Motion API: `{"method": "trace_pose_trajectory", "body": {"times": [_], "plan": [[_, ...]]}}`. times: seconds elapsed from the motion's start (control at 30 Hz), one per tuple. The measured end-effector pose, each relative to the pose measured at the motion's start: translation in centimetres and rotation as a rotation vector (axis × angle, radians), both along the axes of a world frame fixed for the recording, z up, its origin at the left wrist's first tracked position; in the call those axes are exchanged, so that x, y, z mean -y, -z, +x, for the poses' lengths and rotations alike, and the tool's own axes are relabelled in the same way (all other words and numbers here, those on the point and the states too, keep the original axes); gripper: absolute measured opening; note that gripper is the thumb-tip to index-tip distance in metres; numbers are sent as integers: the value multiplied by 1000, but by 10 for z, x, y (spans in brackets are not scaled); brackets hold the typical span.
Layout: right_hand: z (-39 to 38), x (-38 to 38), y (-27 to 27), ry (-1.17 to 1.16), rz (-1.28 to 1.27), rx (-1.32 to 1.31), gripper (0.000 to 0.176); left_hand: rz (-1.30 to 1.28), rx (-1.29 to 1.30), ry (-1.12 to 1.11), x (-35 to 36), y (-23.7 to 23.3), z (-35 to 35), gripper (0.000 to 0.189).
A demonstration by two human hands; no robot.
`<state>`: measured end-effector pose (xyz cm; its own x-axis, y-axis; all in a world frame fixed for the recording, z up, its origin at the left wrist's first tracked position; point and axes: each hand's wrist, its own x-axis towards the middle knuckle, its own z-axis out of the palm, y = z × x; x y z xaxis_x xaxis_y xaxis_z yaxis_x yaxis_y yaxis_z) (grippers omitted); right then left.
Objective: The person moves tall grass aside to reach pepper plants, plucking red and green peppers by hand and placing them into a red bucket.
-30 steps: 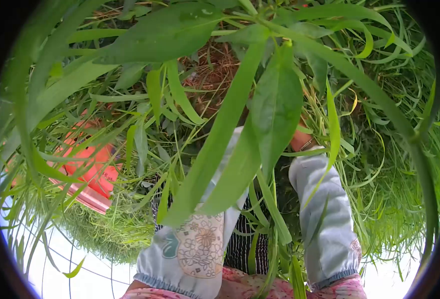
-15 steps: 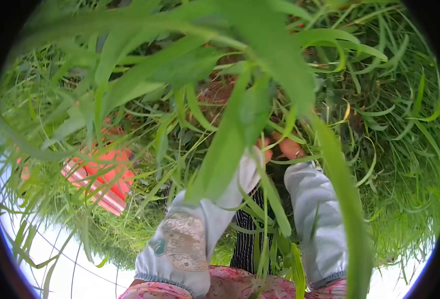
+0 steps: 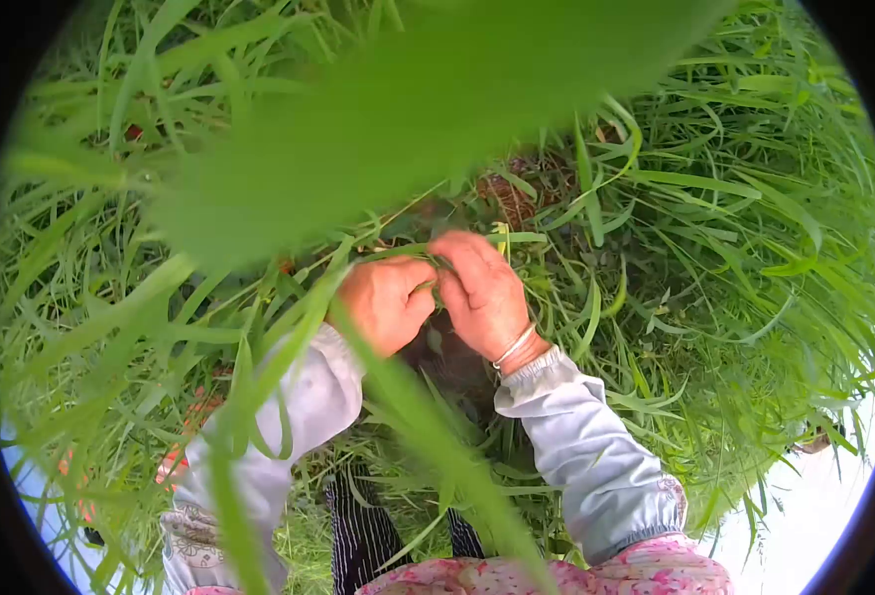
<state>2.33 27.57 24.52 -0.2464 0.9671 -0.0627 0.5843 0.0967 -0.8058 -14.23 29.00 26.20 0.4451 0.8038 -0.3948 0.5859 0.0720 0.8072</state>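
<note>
Grass [image 3: 735,213] surrounds the left hand [image 3: 388,302] and the right hand [image 3: 482,297], close together. Each grip is curled inward; around what, I can't tell from here.

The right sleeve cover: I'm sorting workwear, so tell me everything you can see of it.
The pale, bluish-white sleeve cover looks like cloth, wrinkled along its length and gathered at both ends as if elasticated. Part of a patterned print shows at its outer edge near the upper end. Worn on the forearm, it slants from the pink patterned garment, which it meets, up to the wrist of the right hand. Its underside is hidden.
</note>
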Motion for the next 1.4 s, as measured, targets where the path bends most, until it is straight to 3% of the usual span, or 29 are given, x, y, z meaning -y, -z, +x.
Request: {"method": "trace_pose_trajectory", "body": {"times": [0.03, 0.07, 0.13, 0.23, 0.33, 0.4, 0.47, 0.6, 0.67, 0.73, 0.77, 0.83, 0.93, 1.0, 1.07, 1.13, 1.23, 1.3, 1.4], "plan": [[10, -2, 3, -10, -61, 93, 35, -51, -148, 91, -20, -9, 13, 22], [19, -1, 10, -18, -124, 186, 38, 130, 24, 101, -34, -6, 22, 27], [29, 23, 50, -175, -515, 359, 59, 335, -61, -43, -58, 0, 53, 33], [30, 72, 71, -375, -772, 317, 72, 210, -660, 174, -105, 23, 54, 37], [25, 98, 65, -394, -846, 252, 71, 71, -1192, 405, -123, 75, -10, 32], [19, 112, 80, -393, -867, 235, 72, -170, -1257, 553, -120, 60, -47, 29], [16, 113, 88, -385, -874, 232, 71, 51, -1206, 576, -86, 58, -71, 26], [30, 89, 67, -369, -854, 170, 63, -186, -1045, 402, -17, 41, -93, 30], [43, 73, 52, -361, -781, 131, 57, -4, -1029, 291, 23, 61, -115, 34], [47, 44, 29, -189, -713, -179, 39, 7, -988, 283, 37, 70, -114, 37], [40, 24, 15, 73, -940, -490, 27, 40, -979, 300, 45, 73, -109, 38], [18, -21, 6, 314, -953, -769, 22, 1, -969, 345, 47, 70, -97, 38], [-32, -71, 51, 470, -866, -837, 26, 33, -890, 339, 55, 65, -90, 39], [-47, -89, 140, 559, -867, -860, 31, -3, -874, 303, 63, 67, -89, 43], [-59, -100, 180, 743, -833, -873, 33, -23, -824, 280, 65, 64, -90, 44], [-79, -121, 156, 1044, -848, -863, 33, -18, -799, 259, 74, 71, -92, 43], [-81, -134, 176, 942, -758, -1024, 28, -24, -740, 205, 87, 87, -93, 42], [-94, -145, 174, 987, -774, -1092, 28, -41, -722, 199, 92, 95, -93, 42], [-114, -148, 171, 853, -901, -1239, 29, -22, -700, 154, 97, 99, -93, 42]]}}
